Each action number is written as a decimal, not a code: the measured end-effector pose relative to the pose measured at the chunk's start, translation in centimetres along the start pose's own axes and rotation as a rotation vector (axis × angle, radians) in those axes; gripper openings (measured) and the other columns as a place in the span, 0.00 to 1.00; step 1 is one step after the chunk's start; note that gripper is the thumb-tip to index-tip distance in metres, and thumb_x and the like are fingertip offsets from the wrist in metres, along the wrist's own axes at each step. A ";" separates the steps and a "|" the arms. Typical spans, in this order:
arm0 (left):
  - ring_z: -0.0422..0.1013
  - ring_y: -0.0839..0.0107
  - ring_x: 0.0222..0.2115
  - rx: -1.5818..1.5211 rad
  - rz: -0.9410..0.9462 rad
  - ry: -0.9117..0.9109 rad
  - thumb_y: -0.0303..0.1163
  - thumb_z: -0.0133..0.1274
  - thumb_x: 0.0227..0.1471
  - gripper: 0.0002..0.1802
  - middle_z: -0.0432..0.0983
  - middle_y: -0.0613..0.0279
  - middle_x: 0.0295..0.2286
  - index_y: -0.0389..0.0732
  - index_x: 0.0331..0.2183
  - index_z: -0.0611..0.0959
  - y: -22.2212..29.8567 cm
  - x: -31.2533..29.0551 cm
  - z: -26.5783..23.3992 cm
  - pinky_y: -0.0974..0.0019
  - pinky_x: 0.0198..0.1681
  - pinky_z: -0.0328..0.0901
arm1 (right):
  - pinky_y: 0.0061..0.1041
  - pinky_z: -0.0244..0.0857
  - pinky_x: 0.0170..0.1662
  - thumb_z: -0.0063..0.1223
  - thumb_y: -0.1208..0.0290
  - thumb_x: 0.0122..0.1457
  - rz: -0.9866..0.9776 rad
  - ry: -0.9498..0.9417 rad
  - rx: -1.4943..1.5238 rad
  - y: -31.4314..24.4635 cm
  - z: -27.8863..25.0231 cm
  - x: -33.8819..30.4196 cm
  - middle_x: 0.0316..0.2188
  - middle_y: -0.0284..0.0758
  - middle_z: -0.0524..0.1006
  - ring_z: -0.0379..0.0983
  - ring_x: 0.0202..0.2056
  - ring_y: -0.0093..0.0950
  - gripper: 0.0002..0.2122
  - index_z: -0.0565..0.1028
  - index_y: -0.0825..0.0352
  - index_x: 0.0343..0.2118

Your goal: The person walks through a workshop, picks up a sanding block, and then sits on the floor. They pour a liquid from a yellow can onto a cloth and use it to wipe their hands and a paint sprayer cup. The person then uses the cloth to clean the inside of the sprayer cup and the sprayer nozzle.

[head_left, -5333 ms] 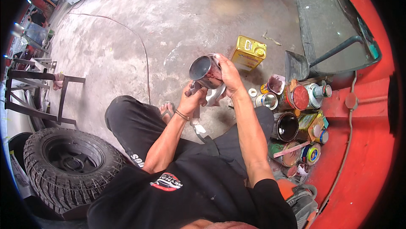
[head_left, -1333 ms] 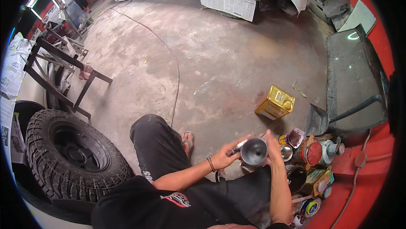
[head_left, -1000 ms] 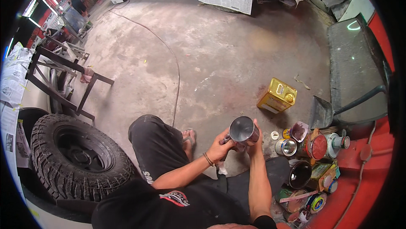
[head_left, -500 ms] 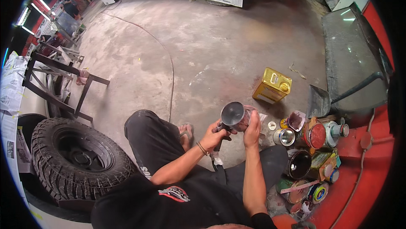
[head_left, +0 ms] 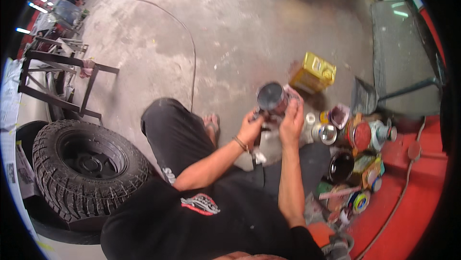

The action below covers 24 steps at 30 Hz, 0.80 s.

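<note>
In front of my lap I hold a paint spray gun (head_left: 272, 97) with a round, dark-topped cup. My left hand (head_left: 250, 129) is closed round its grip below the cup; motion blur softens the fingers. Against the cup's right side my right hand (head_left: 291, 123) presses a stained pinkish rag (head_left: 291, 92), its fingers bent around cloth and cup. The lower part of the gun is mostly hidden by my hands. A whitish scrap (head_left: 260, 156) shows just under my left wrist.
A yellow rectangular can (head_left: 313, 73) stands on the floor beyond my right hand. Several paint tins (head_left: 342, 165) crowd my right, beside a dustpan (head_left: 363, 97) and red wall. On the left are a large tyre (head_left: 91, 168) and a dark metal stand (head_left: 57, 84). A hose (head_left: 193, 53) crosses the floor.
My view has tilted, so the floor things sit higher in the picture. The spray gun and both hands have moved up and slightly right, still holding it with the rag.
</note>
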<state>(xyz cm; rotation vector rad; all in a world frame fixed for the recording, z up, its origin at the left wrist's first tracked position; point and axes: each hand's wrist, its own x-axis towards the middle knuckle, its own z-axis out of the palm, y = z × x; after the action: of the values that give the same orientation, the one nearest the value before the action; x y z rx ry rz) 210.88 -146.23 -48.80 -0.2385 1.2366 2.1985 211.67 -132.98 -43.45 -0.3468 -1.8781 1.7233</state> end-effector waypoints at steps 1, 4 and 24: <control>0.78 0.68 0.44 -0.035 -0.026 0.022 0.37 0.53 0.67 0.14 0.81 0.62 0.44 0.43 0.50 0.79 -0.3 0.2 -0.5 0.59 0.43 0.72 | 0.27 0.68 0.53 0.44 0.64 0.74 0.039 -0.025 -0.085 0.4 -0.2 -0.1 0.40 0.37 0.81 0.77 0.44 0.26 0.16 0.74 0.70 0.54; 0.77 0.67 0.47 -0.101 -0.013 -0.009 0.47 0.54 0.66 0.20 0.80 0.64 0.46 0.46 0.53 0.77 0.0 1.1 -1.5 0.57 0.45 0.71 | 0.27 0.69 0.49 0.45 0.62 0.74 0.220 -0.104 -0.266 0.6 -1.6 -0.5 0.39 0.40 0.81 0.77 0.41 0.25 0.15 0.76 0.68 0.53; 0.73 0.66 0.53 -0.164 0.038 0.070 0.32 0.52 0.63 0.16 0.79 0.62 0.48 0.46 0.52 0.76 0.3 2.0 -2.0 0.51 0.53 0.71 | 0.28 0.71 0.52 0.53 0.70 0.70 0.266 0.015 -0.159 5.4 -1.8 -3.7 0.46 0.37 0.81 0.77 0.48 0.27 0.12 0.79 0.69 0.51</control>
<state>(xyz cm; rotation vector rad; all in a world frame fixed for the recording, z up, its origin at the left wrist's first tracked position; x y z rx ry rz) 208.87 -147.15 -50.56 -0.3637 1.1067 2.3448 214.67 -132.77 -49.49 -0.6976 -2.0381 1.7340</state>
